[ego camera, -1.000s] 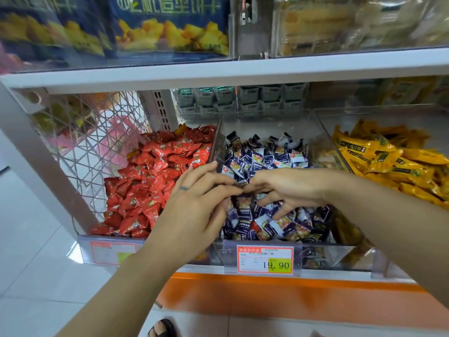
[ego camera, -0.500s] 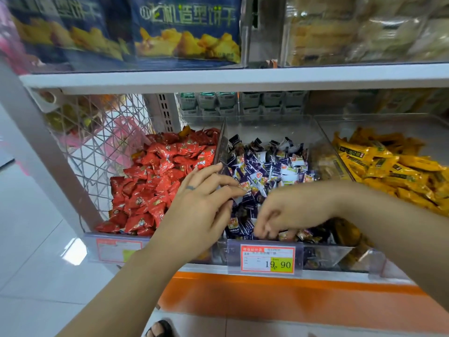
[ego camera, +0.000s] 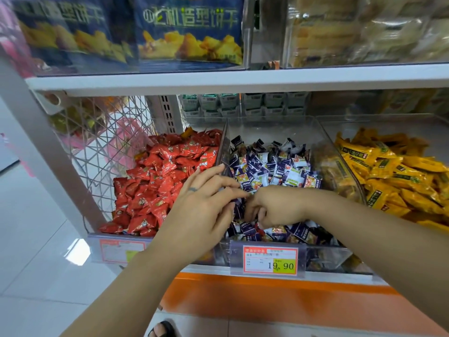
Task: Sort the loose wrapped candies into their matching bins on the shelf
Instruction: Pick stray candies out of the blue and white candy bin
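From my station, the right grip (ego camera: 274, 207) sits knuckles-up in the middle bin (ego camera: 323, 135), its fingers (ego camera: 257, 215) curled down into the purple-and-white candies (ego camera: 274, 166). I cannot tell whether they have hold of one. The left grip (ego camera: 204, 210) reaches in from the left with its fingers nearly straight and spread, holding nothing I can make out, and its fingertips meet the right grip's knuckles just over the candies. Its palm hangs above the clear divider (ego camera: 224, 147) that separates this bin from the one heaped with red candies (ego camera: 165, 181). To the right, a third bin holds yellow packets (ego camera: 388, 171). A price tag (ego camera: 269, 261) reading 19.90 is clipped to the front of the middle bin. Blue biscuit bags (ego camera: 189, 32) stand on the shelf (ego camera: 243, 80) above.
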### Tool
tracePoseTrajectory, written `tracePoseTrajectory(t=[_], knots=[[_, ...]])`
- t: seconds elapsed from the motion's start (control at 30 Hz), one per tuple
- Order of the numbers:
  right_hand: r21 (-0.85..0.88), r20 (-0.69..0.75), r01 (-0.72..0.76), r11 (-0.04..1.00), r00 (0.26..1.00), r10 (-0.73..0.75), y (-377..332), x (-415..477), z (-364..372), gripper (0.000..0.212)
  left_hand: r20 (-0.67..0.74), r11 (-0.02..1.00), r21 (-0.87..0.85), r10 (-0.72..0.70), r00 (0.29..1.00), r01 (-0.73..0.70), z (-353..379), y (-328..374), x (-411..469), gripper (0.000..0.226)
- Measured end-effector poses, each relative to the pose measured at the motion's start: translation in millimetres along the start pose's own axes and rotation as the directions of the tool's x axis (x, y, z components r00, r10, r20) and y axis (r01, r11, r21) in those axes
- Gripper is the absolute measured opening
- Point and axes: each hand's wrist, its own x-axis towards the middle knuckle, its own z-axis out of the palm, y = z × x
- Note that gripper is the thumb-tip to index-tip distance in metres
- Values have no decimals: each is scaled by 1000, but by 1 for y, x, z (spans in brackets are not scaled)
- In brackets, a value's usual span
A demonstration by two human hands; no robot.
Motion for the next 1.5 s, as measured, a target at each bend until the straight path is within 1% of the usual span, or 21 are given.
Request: tracePoseTrajectory(t=[0.13, 0.3, 0.53, 0.63, 0.73, 0.8, 0.87, 0.9, 0.97, 1.0, 1.03, 1.13, 1.23, 1.27, 1.33, 1.4, 1.5], knots=[[-35, -2, -6, 999, 1000, 6, 2, 0, 7, 26, 0, 1000, 5, -3, 1000, 3, 0, 0, 0, 31], [-134, -22, 14, 991, 1000, -18, -1, -3, 12, 35, -6, 1000, 17, 4, 1000, -4, -1, 0, -1, 32], [-160, -30, 2, 987, 1000, -7, 0, 0, 17, 28, -1, 1000, 17, 0, 1000, 0, 0, 1, -1, 30], [-100, -49, 5, 995, 999, -10, -2, -8, 12, 27, 13, 1000, 25, -1, 1000, 1, -1, 1, -2, 30], [-76, -115, -13, 997, 993, 4, -7, -23, 0, 27, -3, 1000, 0, 5, 1000, -5, -7, 5, -3, 29], [-74, -196, -46, 996, 980, 31, -12, -36, -13, 26, -45, 1000, -25, -9, 999, 8, -15, 6, -2, 28], [-62, -318, -54, 997, 948, 32, -20, -47, -25, 23, -100, 998, -37, -46, 994, 43, -26, 4, -1, 28], [-51, -401, -45, 998, 916, 21, -26, -50, -29, 22, -128, 997, -36, -69, 989, 65, -31, 2, -1, 28], [10, -578, 15, 1000, 816, -7, -39, -50, -35, 22, -190, 992, -21, -123, 974, 122, -40, -4, -2, 27], [45, -644, 68, 997, 764, -23, -47, -47, -36, 23, -226, 987, -17, -157, 961, 158, -44, -7, -3, 27], [75, -684, 125, 989, 728, -40, -55, -41, -35, 26, -263, 980, -25, -198, 944, 198, -48, -10, -4, 27], [130, -720, 228, 965, 690, -66, -75, -18, -32, 31, -340, 951, -85, -310, 888, 299, -59, -18, -7, 28], [166, -734, 244, 956, 678, -46, -84, -1, -33, 41, -356, 924, -144, -382, 853, 354, -65, -20, -5, 30], [179, -736, 244, 953, 676, -34, -85, 0, -34, 41, -353, 920, -154, -393, 849, 362, -66, -19, -4, 30], [200, -751, 234, 952, 660, -4, -84, -8, -37, 34, -344, 926, -162, -376, 860, 340, -66, -14, -2, 29], [218, -768, 214, 952, 639, 32, -77, -27, -39, 25, -313, 944, -177, -322, 894, 279, -62, -6, 3, 27], [243, -783, 161, 957, 614, 95, -54, -68, -33, 17, -202, 971, -181, -190, 961, 154, -55, 17, 11, 26]])
